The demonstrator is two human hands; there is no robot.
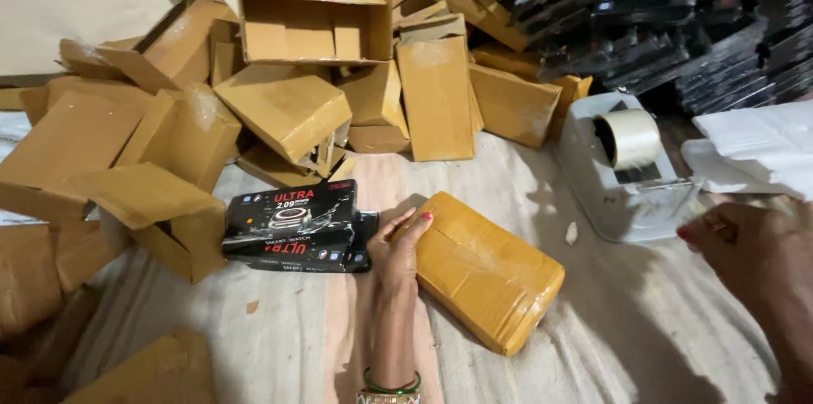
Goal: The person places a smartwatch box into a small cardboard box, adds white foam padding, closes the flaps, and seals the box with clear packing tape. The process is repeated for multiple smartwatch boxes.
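My left hand [396, 250] lay open, fingers [415, 226] flat against the taped parcel [487, 273] on the cloth, black boxes [296, 226] just left. My right hand [749, 256] hovered loosely curled, empty, near the tape dispenser [622, 171]. I judged steady pressure would keep the parcel from sliding.

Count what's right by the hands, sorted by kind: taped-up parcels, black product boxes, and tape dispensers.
Taped yellow-brown parcel, touched by the left hand: 1
Black product boxes, stacked beside it: 2
White tape dispenser, ahead of the right hand: 1
Total: 4
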